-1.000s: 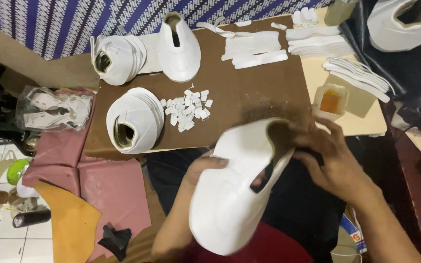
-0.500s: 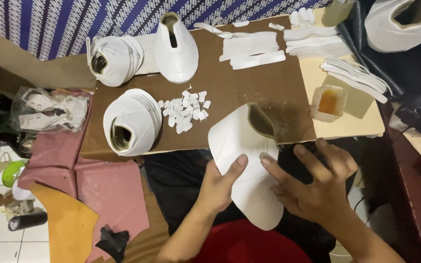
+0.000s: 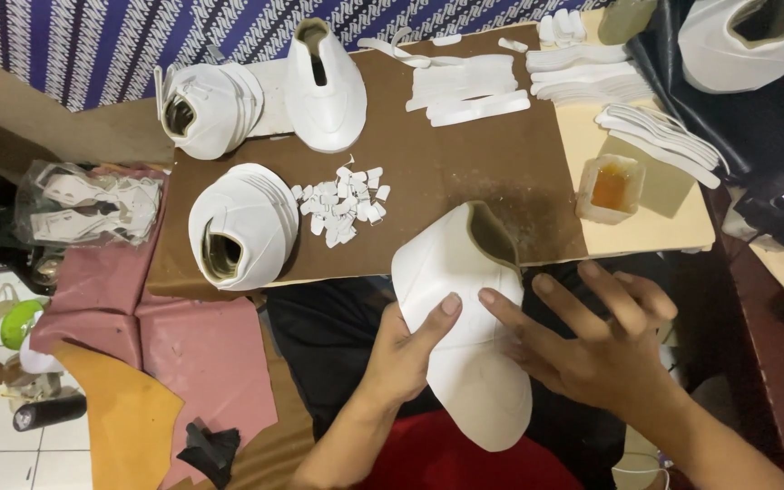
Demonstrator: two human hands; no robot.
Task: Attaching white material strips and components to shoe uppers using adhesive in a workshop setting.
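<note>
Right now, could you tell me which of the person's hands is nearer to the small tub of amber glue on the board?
The right. The right hand lies on the white shoe upper, just below the glue tub. The left hand grips the upper's other side, farther left of the tub.

Two bare hands are in view, a left hand (image 3: 406,358) and a right hand (image 3: 605,340). Five white shoe uppers show: one between the hands (image 3: 465,318), one lying flat on the brown board (image 3: 324,86), two stacked bundles (image 3: 242,227) (image 3: 210,109), and one at the top right corner (image 3: 746,41). One small clear tub of amber glue (image 3: 610,188) stands on the board. One heap of small white cut pieces (image 3: 342,204) lies there, too many to count. One clear bag of white parts (image 3: 88,204) sits at the left.
</note>
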